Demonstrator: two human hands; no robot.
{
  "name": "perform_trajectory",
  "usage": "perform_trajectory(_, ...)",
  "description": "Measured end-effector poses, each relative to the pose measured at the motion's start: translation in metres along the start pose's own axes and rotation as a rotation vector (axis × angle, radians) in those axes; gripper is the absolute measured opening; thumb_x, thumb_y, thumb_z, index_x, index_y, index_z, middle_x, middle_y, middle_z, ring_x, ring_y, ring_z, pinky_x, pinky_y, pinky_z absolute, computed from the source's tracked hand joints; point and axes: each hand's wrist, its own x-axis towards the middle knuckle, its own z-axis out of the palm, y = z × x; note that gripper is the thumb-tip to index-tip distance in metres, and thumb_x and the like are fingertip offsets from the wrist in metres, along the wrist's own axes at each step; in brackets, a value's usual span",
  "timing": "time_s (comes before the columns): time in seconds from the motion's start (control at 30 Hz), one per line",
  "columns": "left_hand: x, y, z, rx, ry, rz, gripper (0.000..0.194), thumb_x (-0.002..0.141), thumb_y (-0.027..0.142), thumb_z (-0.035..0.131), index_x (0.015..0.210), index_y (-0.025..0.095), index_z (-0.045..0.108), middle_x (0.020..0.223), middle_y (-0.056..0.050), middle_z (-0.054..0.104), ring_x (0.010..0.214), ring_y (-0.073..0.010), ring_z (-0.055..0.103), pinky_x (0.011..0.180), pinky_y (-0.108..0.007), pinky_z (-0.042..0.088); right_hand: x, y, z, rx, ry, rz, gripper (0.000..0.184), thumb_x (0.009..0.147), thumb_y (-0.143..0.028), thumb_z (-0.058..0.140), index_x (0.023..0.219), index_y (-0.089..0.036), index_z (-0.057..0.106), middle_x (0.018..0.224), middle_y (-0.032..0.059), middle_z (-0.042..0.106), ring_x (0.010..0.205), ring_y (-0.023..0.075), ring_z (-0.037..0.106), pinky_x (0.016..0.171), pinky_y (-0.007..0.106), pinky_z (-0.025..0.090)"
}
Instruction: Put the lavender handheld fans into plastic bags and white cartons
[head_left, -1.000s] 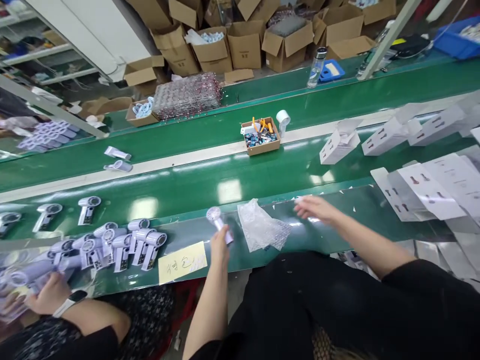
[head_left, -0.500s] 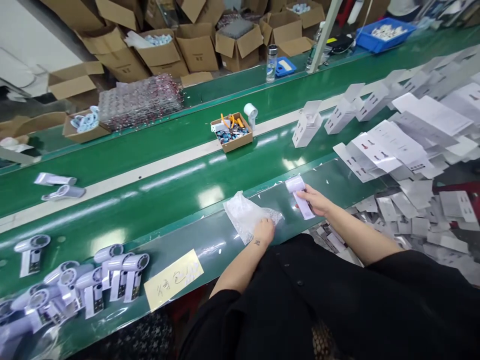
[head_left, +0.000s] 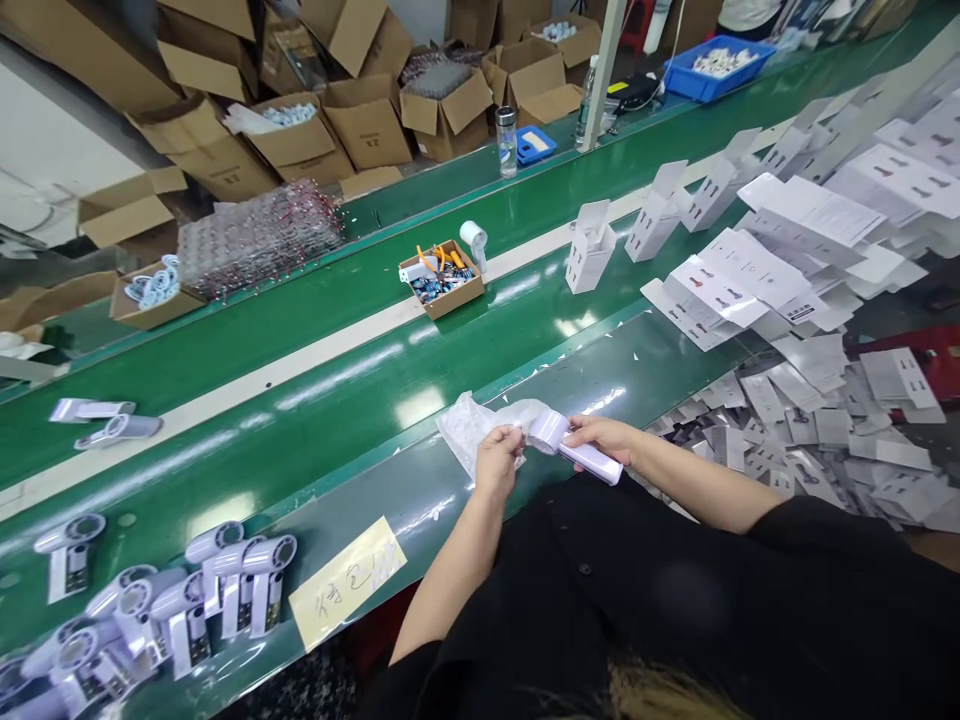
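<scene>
My right hand point(head_left: 600, 440) is closed around the handle of a lilac hair-dryer-shaped device point(head_left: 591, 460), whose round head points left. My left hand point(head_left: 501, 455) pinches the edge of a translucent plastic bag point(head_left: 466, 425), just left of the device's head. The bag lies partly on the dark green bench and reaches up to the head; whether the head is inside its mouth I cannot tell. Several more lilac devices point(head_left: 135, 600) are grouped at the lower left, beside a yellow paper sign point(head_left: 349, 582) with handwriting.
A small carton point(head_left: 459, 300) of tools and parts stands on the green conveyor point(head_left: 315, 390), with a pale device beside it. Open white boxes point(head_left: 591, 262) and flattened ones point(head_left: 731, 285) crowd the right. Two devices point(head_left: 120, 430) lie at the left. Brown cartons point(head_left: 367, 125) line the back.
My right hand has brought the device left and lower, and its handle has swung toward horizontal. My left hand has shifted slightly left, lifting the bag's edge by the device's head.
</scene>
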Motion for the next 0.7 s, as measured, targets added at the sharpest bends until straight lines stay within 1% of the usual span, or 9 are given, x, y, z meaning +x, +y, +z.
perform_trajectory(0.1,-0.003,0.011,0.004,0.033,0.018,0.202,0.021,0.073,0.037,0.063,0.073,0.016,0.062,0.066,0.000,0.056,0.062,-0.0110,0.049,0.062,-0.024,0.040,-0.006,0.000,-0.002,-0.036,0.132,0.010,0.041,0.058,-0.016,0.075,0.090,-0.017,0.050,0.073,0.0013,0.062,0.059,0.0164,0.061,0.047,0.031,0.055)
perform_trajectory(0.23,-0.010,0.017,0.006,0.389,0.007,0.598,0.017,0.084,0.029,0.055,0.074,0.018,0.063,0.068,-0.002,0.057,0.071,-0.0148,0.052,0.069,-0.027,0.042,-0.013,-0.002,0.003,0.049,0.189,-0.043,0.039,0.062,-0.015,0.072,0.092,-0.018,0.048,0.073,0.0017,0.061,0.058,0.0174,0.060,0.046,0.033,0.055)
perform_trajectory(0.3,-0.013,0.015,0.007,0.533,-0.039,0.725,0.017,0.087,0.026,0.051,0.078,0.019,0.064,0.069,-0.003,0.057,0.071,-0.0159,0.053,0.069,-0.029,0.043,-0.015,-0.008,0.005,0.150,0.213,-0.088,0.038,0.065,-0.015,0.069,0.096,-0.019,0.047,0.076,0.0026,0.062,0.060,0.0175,0.061,0.048,0.033,0.055)
perform_trajectory(0.37,-0.013,0.013,0.013,0.629,-0.130,0.782,0.018,0.088,0.025,0.048,0.082,0.019,0.064,0.070,-0.004,0.058,0.071,-0.0167,0.054,0.068,-0.029,0.043,-0.015,-0.012,0.005,0.224,0.251,-0.109,0.041,0.066,-0.012,0.067,0.100,-0.020,0.047,0.078,0.0019,0.062,0.060,0.0171,0.061,0.048,0.033,0.055)
perform_trajectory(0.4,-0.011,0.013,0.017,0.654,-0.174,0.782,0.018,0.088,0.024,0.047,0.083,0.019,0.064,0.071,-0.005,0.058,0.072,-0.0170,0.055,0.068,-0.029,0.043,-0.014,-0.013,0.005,0.241,0.268,-0.103,0.042,0.066,-0.010,0.066,0.101,-0.021,0.046,0.078,0.0012,0.062,0.059,0.0171,0.061,0.049,0.033,0.055)
perform_trajectory(0.47,-0.006,0.018,0.029,0.659,-0.238,0.706,0.018,0.088,0.024,0.047,0.083,0.018,0.063,0.075,-0.005,0.060,0.074,-0.0170,0.055,0.069,-0.029,0.043,-0.010,-0.012,0.002,0.262,0.300,-0.066,0.039,0.067,-0.009,0.064,0.099,-0.021,0.046,0.076,0.0001,0.061,0.058,0.0171,0.061,0.050,0.034,0.055)
perform_trajectory(0.6,0.004,0.032,0.050,0.530,-0.405,0.390,0.014,0.083,0.027,0.053,0.078,0.018,0.062,0.072,-0.002,0.061,0.068,-0.0140,0.055,0.066,-0.026,0.041,-0.006,-0.003,-0.013,0.261,0.385,0.028,0.011,0.077,-0.016,0.058,0.083,-0.017,0.049,0.064,0.0000,0.057,0.056,0.0145,0.058,0.057,0.030,0.053)
perform_trajectory(0.67,0.006,0.036,0.056,0.441,-0.484,0.204,0.016,0.079,0.032,0.058,0.074,0.017,0.062,0.064,0.000,0.059,0.060,-0.0120,0.052,0.060,-0.024,0.039,-0.012,-0.002,-0.025,0.222,0.417,0.037,0.008,0.078,-0.015,0.057,0.075,-0.017,0.049,0.059,-0.0011,0.054,0.054,0.0124,0.055,0.055,0.025,0.050)
perform_trajectory(0.7,0.006,0.037,0.058,0.386,-0.485,0.104,0.019,0.076,0.035,0.061,0.073,0.016,0.061,0.059,0.001,0.057,0.055,-0.0108,0.049,0.056,-0.023,0.037,-0.018,-0.004,-0.032,0.197,0.433,0.035,0.010,0.076,-0.015,0.059,0.073,-0.016,0.050,0.058,-0.0018,0.053,0.054,0.0116,0.053,0.053,0.023,0.049)
